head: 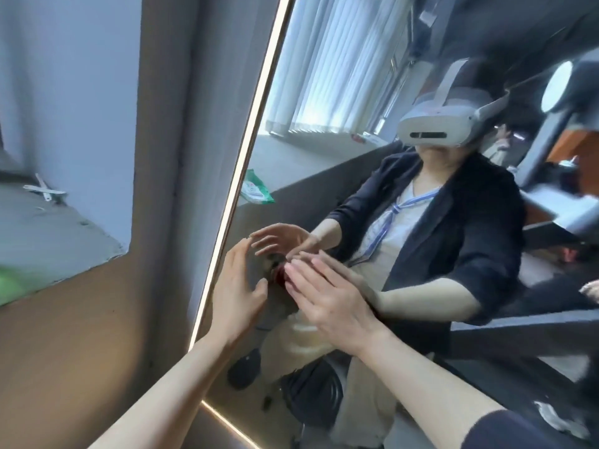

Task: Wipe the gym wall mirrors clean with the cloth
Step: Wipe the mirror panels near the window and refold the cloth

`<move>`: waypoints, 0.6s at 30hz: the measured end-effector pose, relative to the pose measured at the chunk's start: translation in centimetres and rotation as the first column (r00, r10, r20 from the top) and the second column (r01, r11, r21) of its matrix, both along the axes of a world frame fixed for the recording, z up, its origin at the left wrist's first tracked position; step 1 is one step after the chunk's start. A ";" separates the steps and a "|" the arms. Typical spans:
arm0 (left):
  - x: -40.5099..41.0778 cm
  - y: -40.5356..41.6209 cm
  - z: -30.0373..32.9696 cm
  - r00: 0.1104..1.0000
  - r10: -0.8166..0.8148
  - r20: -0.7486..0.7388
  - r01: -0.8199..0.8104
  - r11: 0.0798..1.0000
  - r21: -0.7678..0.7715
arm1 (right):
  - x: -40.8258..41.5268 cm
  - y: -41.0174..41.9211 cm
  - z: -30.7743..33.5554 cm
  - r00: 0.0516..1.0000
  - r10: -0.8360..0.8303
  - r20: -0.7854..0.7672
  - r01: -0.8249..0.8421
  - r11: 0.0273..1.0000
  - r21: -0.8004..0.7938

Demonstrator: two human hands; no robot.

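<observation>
The person is reaching both bare hands toward the wall mirror (pixel 356 157), whose glass is filling the right of the view and running up along a lit edge strip (pixel 246 150) that slants from lower left to upper right. The left hand (pixel 238 283) is hovering just at that strip, fingers spread and relaxed, thumb angled out toward the glass, holding nothing. The right hand (pixel 327 296) is lying nearer the glass, fingers straight and close together, palm facing the mirror, its fingertips seeming to meet their own reflection, so it is probably touching or almost touching the surface. No cloth is clearly showing in either hand; a small dark reddish object (pixel 280 273) is sitting between the hands, too blurred to name. The mirror is lying directly ahead and to the right, so the right hand is the better placed for the next sweep, most likely along the strip's slant
</observation>
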State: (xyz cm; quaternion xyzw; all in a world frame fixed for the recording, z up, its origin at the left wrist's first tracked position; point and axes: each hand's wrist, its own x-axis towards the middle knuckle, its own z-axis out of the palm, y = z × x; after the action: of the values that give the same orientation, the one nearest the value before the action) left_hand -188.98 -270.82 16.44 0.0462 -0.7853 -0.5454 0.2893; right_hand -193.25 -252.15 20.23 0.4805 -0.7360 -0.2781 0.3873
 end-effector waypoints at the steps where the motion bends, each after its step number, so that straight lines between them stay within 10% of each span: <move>1: 0.1 0.8 0.3 0.999 -0.004 -0.041 0.003 1.000 -0.026 | 0.1 0.7 2.9 0.996 0.016 -0.082 -0.026 0.992 -0.124; 5: 0.3 5.0 1.7 0.987 -0.034 -0.154 0.032 0.999 -0.014 | -0.7 1.6 14.5 0.935 -0.160 -0.316 -0.103 0.732 -0.674; 13: 1.7 7.3 0.4 0.987 -0.048 -0.153 0.042 0.998 -0.045 | 2.5 5.4 -0.1 1.000 0.010 0.013 -0.008 0.993 -0.119; 18: 2.4 9.0 2.5 0.970 -0.102 -0.220 0.088 0.993 -0.074 | 2.1 6.6 11.7 0.955 -0.121 -0.271 -0.056 0.823 -0.565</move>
State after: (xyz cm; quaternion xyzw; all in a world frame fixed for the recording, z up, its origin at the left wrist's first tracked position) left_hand -186.63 -261.80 18.93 -0.0624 -0.7659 -0.5353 0.3506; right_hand -191.17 -245.55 31.90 0.2840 -0.7271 -0.1219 0.6130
